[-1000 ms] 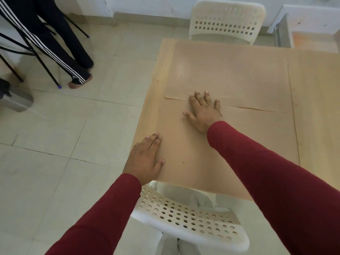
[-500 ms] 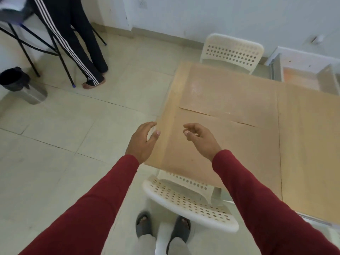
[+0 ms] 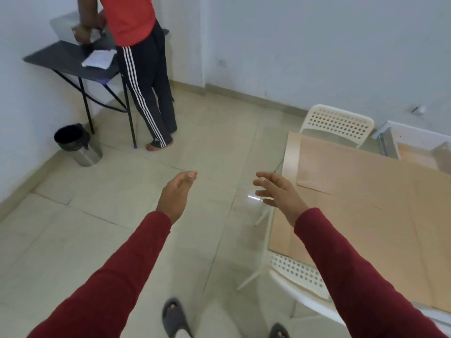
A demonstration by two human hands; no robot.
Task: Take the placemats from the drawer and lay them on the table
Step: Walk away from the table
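both hands were empty with fingers loose, the left hand [image 3: 177, 194] mid-frame over bare floor, the right hand [image 3: 278, 191] at the table [image 3: 290, 147] edge. the placemats [image 3: 361, 181] lay flat at right, seemingly already laid out.

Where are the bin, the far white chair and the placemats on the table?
bin [image 3: 73, 142]: head view, on its dark rim.
far white chair [image 3: 338, 123]: head view, on its holed backrest.
placemats [image 3: 366, 203]: head view, on the flat tan surface of one mat.
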